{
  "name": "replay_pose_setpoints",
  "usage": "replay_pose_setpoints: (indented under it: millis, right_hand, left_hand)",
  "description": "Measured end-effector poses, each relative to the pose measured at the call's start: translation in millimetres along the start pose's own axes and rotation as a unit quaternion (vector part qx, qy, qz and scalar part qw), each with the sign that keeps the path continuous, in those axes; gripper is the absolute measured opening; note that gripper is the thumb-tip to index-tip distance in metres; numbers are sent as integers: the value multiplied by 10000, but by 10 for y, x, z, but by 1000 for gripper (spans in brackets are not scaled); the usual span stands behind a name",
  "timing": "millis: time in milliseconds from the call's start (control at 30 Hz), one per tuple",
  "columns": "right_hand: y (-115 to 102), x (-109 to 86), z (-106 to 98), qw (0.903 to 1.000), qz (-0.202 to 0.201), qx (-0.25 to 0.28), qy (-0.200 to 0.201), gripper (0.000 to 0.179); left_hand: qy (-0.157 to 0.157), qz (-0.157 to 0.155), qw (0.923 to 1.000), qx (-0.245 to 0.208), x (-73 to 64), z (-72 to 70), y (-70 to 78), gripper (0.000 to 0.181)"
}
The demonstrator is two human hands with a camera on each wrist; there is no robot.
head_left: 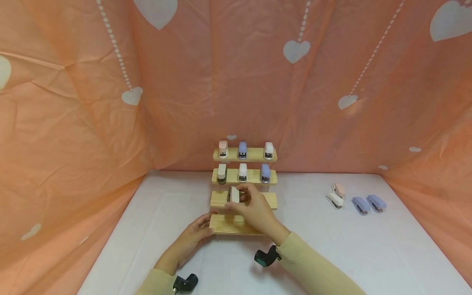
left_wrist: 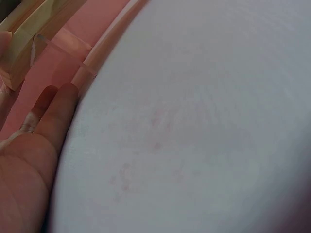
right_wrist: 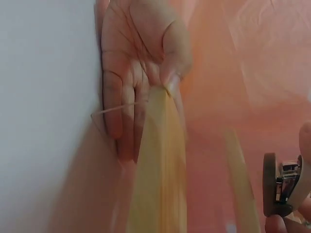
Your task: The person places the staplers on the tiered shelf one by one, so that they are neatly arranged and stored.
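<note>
A four-tier wooden display rack [head_left: 225, 225] with clear supports stands on the table. My left hand [head_left: 191, 239] steadies the left end of its lowest board, thumb at the front corner and fingers reaching along the side. Between thumb and fingers, my right hand [head_left: 254, 209] pinches a small pale stapler [head_left: 234, 195] over the left part of the second board from the bottom. The right wrist view shows this stapler [right_wrist: 270, 184] side-on, with its metal mechanism. Pink, blue and white staplers sit on the top board [head_left: 254, 154]; pale green, white and blue ones occupy the board below.
To the right on the white table [head_left: 313, 246] lie a pink stapler [head_left: 338, 189], a white stapler [head_left: 335, 201] and two blue staplers [head_left: 361, 205]. A peach curtain [head_left: 250, 90] with white hearts encloses the back and sides.
</note>
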State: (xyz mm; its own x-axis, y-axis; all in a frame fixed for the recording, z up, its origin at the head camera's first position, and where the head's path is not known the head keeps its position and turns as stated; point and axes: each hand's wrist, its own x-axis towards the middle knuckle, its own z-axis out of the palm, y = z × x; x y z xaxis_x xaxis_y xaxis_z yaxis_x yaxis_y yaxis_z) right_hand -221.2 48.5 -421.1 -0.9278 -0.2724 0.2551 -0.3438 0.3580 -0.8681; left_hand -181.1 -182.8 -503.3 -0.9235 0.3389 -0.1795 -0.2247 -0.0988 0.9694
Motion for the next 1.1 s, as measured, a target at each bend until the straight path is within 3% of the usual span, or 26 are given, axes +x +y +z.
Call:
replay_pose_setpoints:
  millis: [267,433,700,1100]
  right_hand:
    - [-43,98,159,9994,31,-333,-38,59]
    - [-29,125,185,9976,-163,-660,-137,56]
    - [5,104,170,9827,-962,-1582,-99,58]
    - [8,128,247,9744,-1061,-1979,115,60]
  left_hand:
    - [-19,-37,9999,104,-2,-3,10,67]
    - [34,-47,9999,134,-1,-1,23,68]
    - [4,-75,9999,96,-3,7,29,68]
    - [-46,119,9999,80,-1,3,-17,70]
